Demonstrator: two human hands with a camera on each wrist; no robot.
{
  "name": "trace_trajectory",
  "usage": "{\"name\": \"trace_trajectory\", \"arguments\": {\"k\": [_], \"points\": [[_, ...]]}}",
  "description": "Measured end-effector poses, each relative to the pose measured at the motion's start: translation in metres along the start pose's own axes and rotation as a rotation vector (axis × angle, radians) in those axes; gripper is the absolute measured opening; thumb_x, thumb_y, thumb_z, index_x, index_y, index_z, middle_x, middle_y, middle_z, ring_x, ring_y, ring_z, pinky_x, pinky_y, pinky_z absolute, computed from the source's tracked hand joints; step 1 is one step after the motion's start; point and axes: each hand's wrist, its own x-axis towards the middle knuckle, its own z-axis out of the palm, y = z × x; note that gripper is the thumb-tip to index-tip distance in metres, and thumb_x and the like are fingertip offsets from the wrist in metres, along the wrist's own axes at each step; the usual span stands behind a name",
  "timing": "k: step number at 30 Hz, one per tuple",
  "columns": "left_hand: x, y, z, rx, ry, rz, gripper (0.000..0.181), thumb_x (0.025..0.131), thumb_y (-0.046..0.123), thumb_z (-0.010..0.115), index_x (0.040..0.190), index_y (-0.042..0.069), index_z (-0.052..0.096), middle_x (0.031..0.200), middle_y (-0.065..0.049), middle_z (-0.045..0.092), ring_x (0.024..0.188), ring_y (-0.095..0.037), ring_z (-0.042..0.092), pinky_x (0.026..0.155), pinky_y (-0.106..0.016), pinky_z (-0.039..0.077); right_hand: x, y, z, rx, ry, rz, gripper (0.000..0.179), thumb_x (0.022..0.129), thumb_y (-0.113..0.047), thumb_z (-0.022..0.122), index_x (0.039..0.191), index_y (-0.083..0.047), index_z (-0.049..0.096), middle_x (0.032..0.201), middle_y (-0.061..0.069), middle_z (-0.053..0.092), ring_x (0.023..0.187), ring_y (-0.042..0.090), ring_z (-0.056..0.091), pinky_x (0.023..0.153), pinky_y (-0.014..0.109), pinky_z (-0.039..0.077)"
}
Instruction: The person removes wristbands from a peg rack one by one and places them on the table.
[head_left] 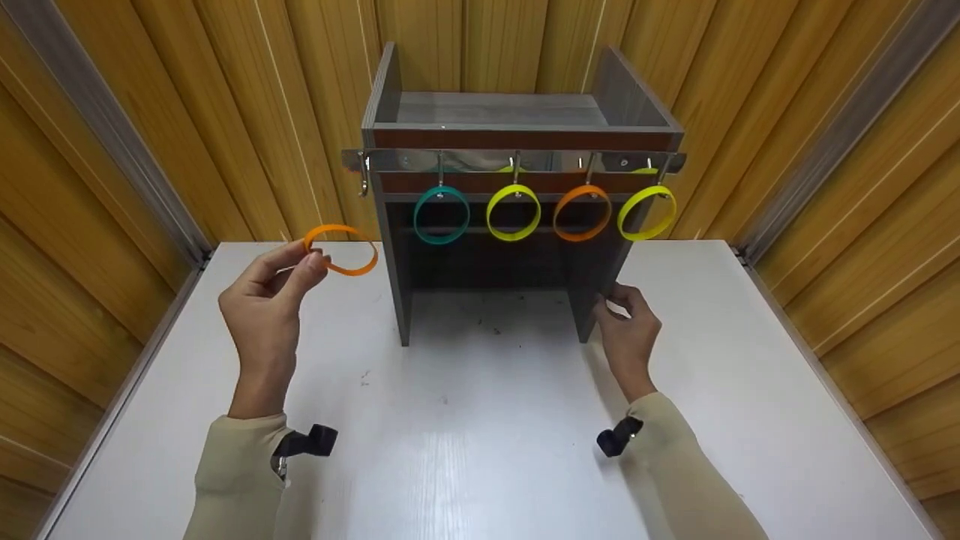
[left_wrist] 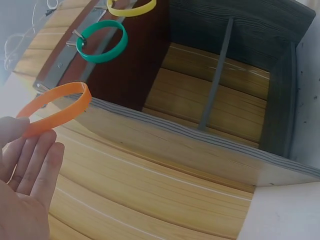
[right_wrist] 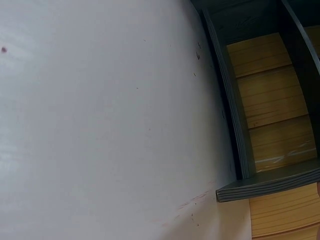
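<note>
My left hand [head_left: 262, 315] pinches an orange wristband [head_left: 358, 271] between thumb and fingers, left of a grey wooden shelf [head_left: 525, 137]. In the left wrist view the same band stands out from the fingertips, close to the end of the hook rail. That metal rail [head_left: 480, 160] runs across the shelf's front. From its hooks hang a teal wristband [head_left: 441, 240], a yellow one [head_left: 514, 237], an orange one [head_left: 581, 238] and another yellow one [head_left: 637, 235]. The leftmost hook [head_left: 364, 180] carries no band. My right hand [head_left: 631, 334] holds the shelf's right side panel low down, fingers bent; their tips are partly hidden.
The shelf stands on a white table [head_left: 465, 450] with small dark marks. Wood-look walls [head_left: 502, 45] close in the back and both sides. The shelf's left panel [head_left: 397, 262] lies near the held band. The right wrist view shows table and shelf, without the hand.
</note>
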Motion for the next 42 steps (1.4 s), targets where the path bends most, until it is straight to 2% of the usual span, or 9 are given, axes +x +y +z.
{"name": "trace_trajectory", "arguments": {"k": [6, 15, 21, 28, 32, 42], "points": [[-0.01, -0.021, -0.006, 0.015, 0.021, -0.075, 0.025, 0.096, 0.003, 0.078, 0.119, -0.006, 0.076, 0.108, -0.013, 0.076, 0.094, -0.02, 0.077, 0.089, -0.03, 0.061, -0.002, -0.001, 0.0, 0.007, 0.0, 0.031, 0.018, 0.093, 0.004, 0.076, 0.11, 0.003, 0.073, 0.108, 0.013, 0.075, 0.102, 0.024, 0.072, 0.08, 0.017, 0.06], [-0.026, -0.055, -0.013, 0.066, 0.025, -0.182, 0.029, 0.099, 0.009, 0.077, 0.124, -0.005, 0.074, 0.112, -0.012, 0.074, 0.099, -0.02, 0.076, 0.089, -0.031, 0.061, -0.005, -0.004, 0.002, 0.009, -0.017, 0.091, 0.021, 0.092, 0.003, 0.075, 0.113, 0.002, 0.073, 0.11, 0.014, 0.074, 0.105, 0.02, 0.07, 0.08, 0.019, 0.06], [-0.034, -0.072, -0.014, 0.09, 0.025, -0.246, 0.031, 0.1, 0.011, 0.076, 0.126, -0.005, 0.073, 0.114, -0.013, 0.072, 0.099, -0.017, 0.075, 0.088, -0.03, 0.061, -0.004, -0.005, 0.003, 0.005, -0.014, 0.09, 0.021, 0.092, 0.004, 0.075, 0.112, 0.002, 0.072, 0.11, 0.014, 0.074, 0.103, 0.018, 0.069, 0.08, 0.018, 0.059], [-0.039, -0.093, -0.015, 0.021, 0.052, -0.309, 0.03, 0.098, 0.006, 0.077, 0.123, -0.01, 0.071, 0.106, -0.012, 0.072, 0.091, -0.015, 0.076, 0.086, -0.031, 0.063, -0.002, -0.006, 0.003, 0.004, -0.01, 0.084, 0.022, 0.091, 0.004, 0.078, 0.112, 0.002, 0.072, 0.111, 0.013, 0.075, 0.103, 0.018, 0.069, 0.079, 0.018, 0.059], [-0.041, -0.105, -0.017, 0.015, 0.051, -0.347, 0.03, 0.098, 0.007, 0.078, 0.123, -0.009, 0.072, 0.106, -0.012, 0.072, 0.091, -0.015, 0.075, 0.086, -0.031, 0.063, -0.001, -0.005, 0.002, 0.005, 0.0, 0.074, 0.021, 0.09, 0.005, 0.077, 0.111, 0.002, 0.073, 0.109, 0.013, 0.074, 0.101, 0.018, 0.069, 0.078, 0.017, 0.059], [-0.047, -0.122, -0.021, 0.025, 0.05, -0.415, 0.031, 0.098, 0.007, 0.077, 0.124, -0.009, 0.071, 0.109, -0.017, 0.073, 0.091, -0.015, 0.076, 0.087, -0.033, 0.063, 0.0, -0.005, 0.001, 0.016, -0.002, 0.046, 0.018, 0.092, 0.006, 0.074, 0.11, 0.004, 0.072, 0.108, 0.015, 0.073, 0.102, 0.024, 0.071, 0.08, 0.017, 0.059]]}}
